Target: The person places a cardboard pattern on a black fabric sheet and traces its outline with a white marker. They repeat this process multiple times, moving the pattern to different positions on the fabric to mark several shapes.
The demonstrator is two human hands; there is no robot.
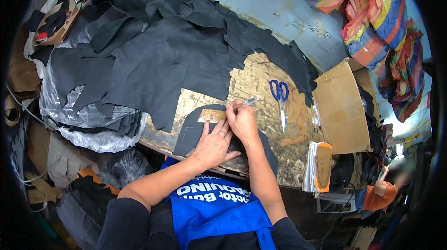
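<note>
My left hand (213, 146) lies flat with its fingers stretched out. Its fingertips press on a small tan template (212, 116), roughly rectangular. Under the template is a black leather piece (190, 129), bearing a thin pale outline left of my fingers. My right hand (243, 124) is closed around a slim, pale pen (249, 102) at the template's right end. The pen leans to the right, and its tip is hidden by my fingers. Blue-handled scissors (281, 98) lie on the worn wooden table (253, 75) to the right.
Black leather sheets (153, 59) are heaped across the left and far table. A cardboard box (342, 110) and an orange-edged stack of sheets (319, 167) stand at the right. Clear plastic wrapping (100, 140) hangs over the left edge. Another person (376, 196) is farther off right.
</note>
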